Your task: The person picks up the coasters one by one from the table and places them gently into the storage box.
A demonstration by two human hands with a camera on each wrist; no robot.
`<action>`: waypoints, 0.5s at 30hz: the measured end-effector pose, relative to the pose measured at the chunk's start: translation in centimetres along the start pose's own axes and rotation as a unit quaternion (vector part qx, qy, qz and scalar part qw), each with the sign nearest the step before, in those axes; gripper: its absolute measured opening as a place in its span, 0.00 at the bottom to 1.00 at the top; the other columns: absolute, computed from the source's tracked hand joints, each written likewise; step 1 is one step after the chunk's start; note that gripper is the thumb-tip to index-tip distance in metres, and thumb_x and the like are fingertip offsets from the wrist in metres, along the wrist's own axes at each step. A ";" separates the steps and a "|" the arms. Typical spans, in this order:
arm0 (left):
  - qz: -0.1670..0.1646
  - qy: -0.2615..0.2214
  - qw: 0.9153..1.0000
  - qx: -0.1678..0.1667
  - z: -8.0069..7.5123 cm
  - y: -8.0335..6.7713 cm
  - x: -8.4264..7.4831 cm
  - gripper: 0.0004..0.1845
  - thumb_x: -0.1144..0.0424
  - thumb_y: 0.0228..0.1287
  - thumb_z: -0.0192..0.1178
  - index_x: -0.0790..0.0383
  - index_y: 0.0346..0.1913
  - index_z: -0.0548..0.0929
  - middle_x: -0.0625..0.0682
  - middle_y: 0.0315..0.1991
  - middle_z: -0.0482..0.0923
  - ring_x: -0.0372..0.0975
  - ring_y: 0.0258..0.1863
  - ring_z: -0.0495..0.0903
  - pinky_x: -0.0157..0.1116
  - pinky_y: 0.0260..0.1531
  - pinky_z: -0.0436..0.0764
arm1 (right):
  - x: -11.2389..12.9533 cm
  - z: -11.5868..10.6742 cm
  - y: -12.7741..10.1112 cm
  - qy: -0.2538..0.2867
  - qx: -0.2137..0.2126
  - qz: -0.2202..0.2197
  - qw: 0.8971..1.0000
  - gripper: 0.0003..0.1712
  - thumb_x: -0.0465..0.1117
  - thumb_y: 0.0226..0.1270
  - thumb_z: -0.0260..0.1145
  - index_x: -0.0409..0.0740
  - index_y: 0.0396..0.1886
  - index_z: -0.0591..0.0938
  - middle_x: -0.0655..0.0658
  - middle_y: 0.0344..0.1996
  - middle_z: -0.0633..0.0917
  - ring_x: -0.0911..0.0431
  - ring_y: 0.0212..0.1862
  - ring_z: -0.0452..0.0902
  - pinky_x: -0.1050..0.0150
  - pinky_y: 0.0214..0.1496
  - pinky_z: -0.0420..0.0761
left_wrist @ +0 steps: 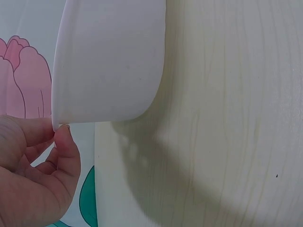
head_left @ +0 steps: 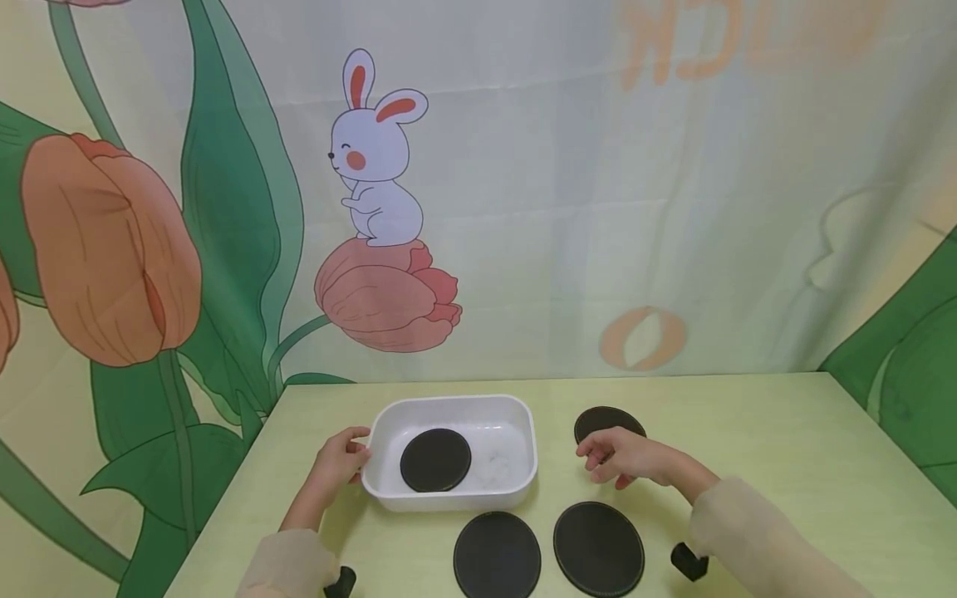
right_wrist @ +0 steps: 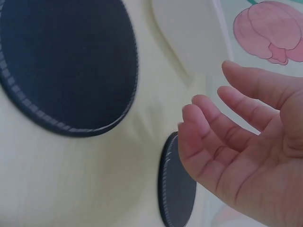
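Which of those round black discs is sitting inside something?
The leftmost disc: it lies in the white tray whose rim the left hand pinches. The other three discs lie on the table itself.

Diffuse light across 3 views; soft shadow [left_wrist: 151,172] on table [left_wrist: 232,94]; right wrist view blurred.

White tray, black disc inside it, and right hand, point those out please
White tray [head_left: 497,453], head view: bare inner floor.
Black disc [head_left: 436,460], head view: middle of top face.
Right hand [head_left: 631,455], head view: back of hand.
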State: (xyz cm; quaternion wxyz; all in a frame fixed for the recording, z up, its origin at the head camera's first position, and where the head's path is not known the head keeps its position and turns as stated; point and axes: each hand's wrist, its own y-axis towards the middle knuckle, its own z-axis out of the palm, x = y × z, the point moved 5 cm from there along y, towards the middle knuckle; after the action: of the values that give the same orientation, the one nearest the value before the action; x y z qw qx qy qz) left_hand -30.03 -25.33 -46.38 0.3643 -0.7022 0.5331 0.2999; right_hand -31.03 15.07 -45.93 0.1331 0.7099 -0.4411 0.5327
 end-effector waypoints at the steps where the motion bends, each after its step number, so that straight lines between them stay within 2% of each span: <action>1: -0.001 0.000 1.000 0.001 0.0 0.0 0.0 0.20 0.71 0.61 0.50 0.66 0.57 0.67 0.59 0.39 0.69 0.42 0.32 0.71 0.31 0.25 0.75 | -0.3 0.1 -0.1 0.001 0.002 0.001 1.000 0.22 0.33 0.52 0.62 0.32 0.48 0.70 0.43 0.33 0.76 0.56 0.31 0.71 0.62 0.26 0.73; 15: -0.001 0.005 1.000 0.005 0.0 -0.1 -0.1 0.20 0.71 0.61 0.50 0.67 0.57 0.66 0.60 0.39 0.69 0.43 0.32 0.71 0.32 0.25 0.76 | -2.5 1.3 -0.7 -0.033 0.019 0.008 0.999 0.21 0.29 0.46 0.63 0.34 0.44 0.73 0.43 0.29 0.75 0.58 0.20 0.67 0.69 0.19 0.64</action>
State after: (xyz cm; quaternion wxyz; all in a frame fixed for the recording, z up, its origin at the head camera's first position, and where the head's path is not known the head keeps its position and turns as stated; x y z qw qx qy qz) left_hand -29.98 -25.30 -46.27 0.3649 -0.7026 0.5359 0.2934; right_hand -29.83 15.83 -48.44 0.1009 0.7257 -0.4407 0.5187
